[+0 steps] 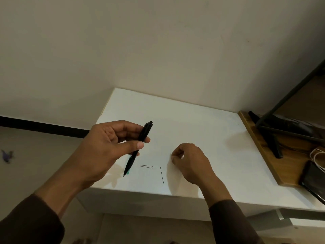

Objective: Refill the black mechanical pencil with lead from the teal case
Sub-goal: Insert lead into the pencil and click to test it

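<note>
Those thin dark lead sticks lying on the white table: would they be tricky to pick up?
Probably. The lead sticks look hair-thin and lie flat on the smooth white table, so fingers would likely slip. They probably snap easily and weigh almost nothing, so a nudge might roll them.

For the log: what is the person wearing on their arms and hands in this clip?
Both arms wear long dark brown sleeves: the left sleeve and right sleeve each end at the forearm, leaving the wrists bare. The left hand and right hand are bare: no gloves, rings, watch or bracelets show. The sleeves look plain, with no visible markings or logos.
</note>
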Demonstrator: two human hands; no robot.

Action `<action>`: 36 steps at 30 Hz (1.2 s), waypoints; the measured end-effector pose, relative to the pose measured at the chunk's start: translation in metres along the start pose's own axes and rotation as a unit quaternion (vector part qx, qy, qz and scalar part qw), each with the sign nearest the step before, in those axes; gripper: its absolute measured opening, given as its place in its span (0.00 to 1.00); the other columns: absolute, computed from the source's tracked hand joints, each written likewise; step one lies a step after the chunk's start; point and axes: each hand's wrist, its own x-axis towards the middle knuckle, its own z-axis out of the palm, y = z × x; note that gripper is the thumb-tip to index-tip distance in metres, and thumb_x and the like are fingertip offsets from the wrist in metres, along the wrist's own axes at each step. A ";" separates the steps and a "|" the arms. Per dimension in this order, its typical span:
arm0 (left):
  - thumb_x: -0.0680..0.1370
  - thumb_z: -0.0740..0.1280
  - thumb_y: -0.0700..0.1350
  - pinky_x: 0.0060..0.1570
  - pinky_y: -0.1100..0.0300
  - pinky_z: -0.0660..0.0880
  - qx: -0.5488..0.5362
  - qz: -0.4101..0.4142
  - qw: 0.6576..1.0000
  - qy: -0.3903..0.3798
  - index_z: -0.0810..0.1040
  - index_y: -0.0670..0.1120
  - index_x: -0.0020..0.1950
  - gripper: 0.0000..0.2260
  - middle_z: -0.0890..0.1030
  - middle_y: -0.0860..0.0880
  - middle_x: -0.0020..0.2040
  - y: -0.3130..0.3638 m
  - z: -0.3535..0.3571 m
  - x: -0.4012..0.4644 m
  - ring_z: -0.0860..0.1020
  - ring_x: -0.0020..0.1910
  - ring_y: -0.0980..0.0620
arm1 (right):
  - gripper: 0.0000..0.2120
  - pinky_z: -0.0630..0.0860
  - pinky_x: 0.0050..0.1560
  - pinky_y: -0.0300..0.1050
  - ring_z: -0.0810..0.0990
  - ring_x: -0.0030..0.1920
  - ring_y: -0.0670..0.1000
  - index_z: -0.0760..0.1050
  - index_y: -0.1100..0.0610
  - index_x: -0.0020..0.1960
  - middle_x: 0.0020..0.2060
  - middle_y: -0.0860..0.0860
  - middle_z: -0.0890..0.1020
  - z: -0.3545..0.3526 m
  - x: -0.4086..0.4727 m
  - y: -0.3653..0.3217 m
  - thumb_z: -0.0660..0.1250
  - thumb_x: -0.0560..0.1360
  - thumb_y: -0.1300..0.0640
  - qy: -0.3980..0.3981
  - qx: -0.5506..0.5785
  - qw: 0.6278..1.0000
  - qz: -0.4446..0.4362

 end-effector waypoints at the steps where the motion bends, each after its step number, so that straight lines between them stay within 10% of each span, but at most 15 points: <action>1: 0.69 0.75 0.41 0.43 0.61 0.84 0.000 -0.001 1.000 0.001 0.88 0.48 0.53 0.13 0.90 0.46 0.48 0.000 0.000 0.000 0.88 0.50 0.49 | 0.03 0.74 0.44 0.41 0.79 0.45 0.47 0.80 0.50 0.50 0.48 0.44 0.82 -0.003 -0.001 -0.003 0.67 0.80 0.54 0.007 0.018 1.000 -0.005; 9: 0.75 0.75 0.36 0.43 0.58 0.85 0.052 -0.001 0.999 -0.001 0.88 0.54 0.53 0.14 0.90 0.49 0.48 0.003 0.002 0.000 0.87 0.50 0.49 | 0.02 0.72 0.33 0.26 0.79 0.30 0.36 0.86 0.51 0.48 0.31 0.35 0.83 -0.057 -0.021 -0.058 0.75 0.76 0.55 0.113 0.377 0.910 -0.132; 36: 0.73 0.74 0.46 0.46 0.57 0.85 0.080 0.006 0.997 -0.001 0.88 0.60 0.54 0.12 0.90 0.54 0.49 0.010 0.002 -0.003 0.86 0.51 0.54 | 0.06 0.70 0.30 0.28 0.77 0.27 0.38 0.84 0.51 0.45 0.28 0.37 0.80 -0.062 -0.029 -0.069 0.70 0.79 0.53 0.047 0.353 0.924 -0.140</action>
